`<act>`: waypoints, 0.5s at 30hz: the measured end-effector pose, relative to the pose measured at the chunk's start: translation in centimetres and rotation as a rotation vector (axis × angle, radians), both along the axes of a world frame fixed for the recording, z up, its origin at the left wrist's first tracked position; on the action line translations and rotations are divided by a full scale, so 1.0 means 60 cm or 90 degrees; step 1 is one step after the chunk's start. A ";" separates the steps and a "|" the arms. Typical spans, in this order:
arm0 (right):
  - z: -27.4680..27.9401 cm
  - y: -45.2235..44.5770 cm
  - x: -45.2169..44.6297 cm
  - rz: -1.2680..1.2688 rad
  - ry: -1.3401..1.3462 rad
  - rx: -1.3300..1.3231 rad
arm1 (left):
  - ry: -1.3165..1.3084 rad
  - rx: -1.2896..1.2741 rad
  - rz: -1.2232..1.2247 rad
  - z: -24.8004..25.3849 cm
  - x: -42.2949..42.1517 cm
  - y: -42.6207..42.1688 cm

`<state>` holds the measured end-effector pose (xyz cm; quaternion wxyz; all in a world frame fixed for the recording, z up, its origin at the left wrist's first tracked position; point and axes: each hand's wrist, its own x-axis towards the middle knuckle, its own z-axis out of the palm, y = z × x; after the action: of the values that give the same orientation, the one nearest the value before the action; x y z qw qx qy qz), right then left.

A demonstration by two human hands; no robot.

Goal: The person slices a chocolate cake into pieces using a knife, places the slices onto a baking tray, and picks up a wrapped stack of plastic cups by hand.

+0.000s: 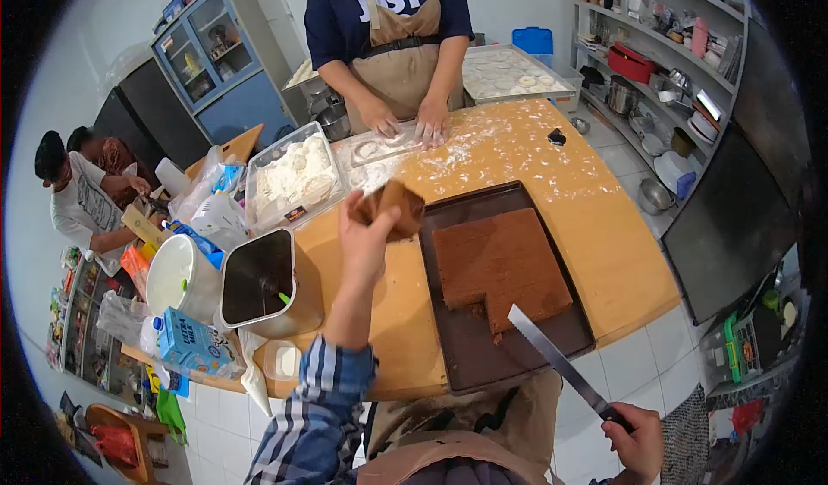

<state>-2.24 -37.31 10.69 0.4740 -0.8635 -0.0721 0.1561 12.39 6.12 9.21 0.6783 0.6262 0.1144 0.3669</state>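
Raised over the table, left of the baking tray, my left hand (364,235) grips a cut piece of brown cake (398,211) between thumb and fingers. My right hand (636,440) is wrapped round the black handle of a long serrated knife (559,362). The blade points up and left, its tip over the near part of the cake. On the dark baking tray (461,366) lies a flat brown sheet cake (500,265), with its near left corner cut away. Some crumbs lie by the cut edge.
Across the table a co-worker in an apron (401,66) presses both hands on floured dough. To the left stand a tub of flour (297,174), a deep metal container (272,282), a white bucket (183,278) and a blue milk carton (194,343). Two other people work farther left.
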 end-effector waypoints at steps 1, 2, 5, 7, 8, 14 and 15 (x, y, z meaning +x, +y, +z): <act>0.000 0.001 -0.002 0.002 -0.003 0.008 | 0.012 0.020 -0.013 0.013 0.025 0.003; 0.000 0.000 -0.003 0.003 -0.007 0.015 | 0.030 0.035 -0.043 0.014 0.054 0.014; -0.015 -0.014 -0.010 0.007 -0.011 0.016 | 0.094 -0.022 -0.155 -0.012 0.141 0.052; -0.013 -0.015 -0.016 -0.008 -0.002 0.024 | 0.153 -0.059 -0.229 -0.010 0.167 0.050; -0.012 -0.015 -0.018 -0.015 0.002 0.028 | 0.195 -0.041 -0.220 -0.012 0.178 0.047; -0.010 -0.014 -0.025 -0.040 -0.001 0.017 | 0.349 0.248 -0.337 -0.039 0.218 0.049; -0.010 -0.014 -0.024 -0.041 0.002 0.020 | 0.357 0.299 -0.323 -0.047 0.224 0.049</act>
<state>-3.69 -38.16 10.07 0.4925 -0.8576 -0.0461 0.1408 25.83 9.05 6.37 0.5286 0.8471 0.0503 0.0210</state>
